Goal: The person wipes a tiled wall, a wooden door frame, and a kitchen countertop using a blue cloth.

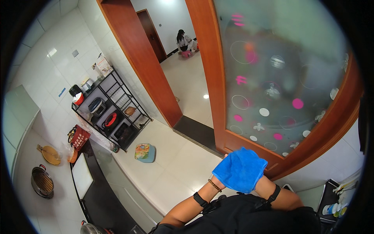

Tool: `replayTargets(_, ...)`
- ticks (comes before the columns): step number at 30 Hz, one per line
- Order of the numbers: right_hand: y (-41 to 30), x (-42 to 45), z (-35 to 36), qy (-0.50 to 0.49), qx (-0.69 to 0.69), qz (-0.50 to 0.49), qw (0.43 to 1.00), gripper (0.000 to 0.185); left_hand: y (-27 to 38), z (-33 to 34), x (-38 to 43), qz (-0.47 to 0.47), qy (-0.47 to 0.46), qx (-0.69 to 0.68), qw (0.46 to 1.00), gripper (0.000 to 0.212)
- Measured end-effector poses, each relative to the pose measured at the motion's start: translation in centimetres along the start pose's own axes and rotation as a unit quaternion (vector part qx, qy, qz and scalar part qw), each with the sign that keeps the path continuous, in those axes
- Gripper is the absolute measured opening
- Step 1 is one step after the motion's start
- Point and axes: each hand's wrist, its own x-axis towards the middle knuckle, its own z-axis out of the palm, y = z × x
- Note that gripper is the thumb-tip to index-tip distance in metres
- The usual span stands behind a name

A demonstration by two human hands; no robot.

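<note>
A blue microfibre cloth (241, 169) is spread across both hands in front of my chest and covers most of them. My left hand (219, 182) supports its left side; a fingertip shows past the far left edge, and a beaded bracelet sits on the wrist. My right hand (258, 185) reaches under the cloth's right side, its fingers hidden. Just beyond the cloth stands a sliding door with an orange-brown wooden frame (220, 117) and a frosted glass panel (280, 73). Pink and white dots, rings and butterfly shapes decorate the glass.
Left of the doorway, a black metal rack (112, 108) carries kitchen appliances. A blue stool (145, 152) with a patterned top stands on the tiled floor. Along the left runs a black countertop (108, 201) with a white board (82, 175). Through the doorway, a person (185, 42) sits low.
</note>
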Motion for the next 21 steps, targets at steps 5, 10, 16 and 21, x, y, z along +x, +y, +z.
replayTargets(5,1.4,-0.6,1.5,-0.033,-0.018,0.054,0.998,0.045,-0.3,0.2,1.3,-0.055,0.007,-0.001,0.998,0.069)
replayTargets(10,3.1,-2.4,4.4,0.029,-0.018,0.069,0.997,0.046,-0.2,0.4,2.6,-0.127,-0.010,-0.011,0.992,0.068)
replayTargets(16,3.6,-4.1,5.1,0.165,-0.023,0.073,0.983,0.031,-2.2,-0.7,4.5,-0.197,-0.011,-0.016,0.980,0.069)
replayTargets(21,4.4,-7.2,5.3,0.019,-0.013,0.185,0.982,0.035,-5.1,-0.7,6.7,-0.275,-0.009,-0.018,0.961,0.068)
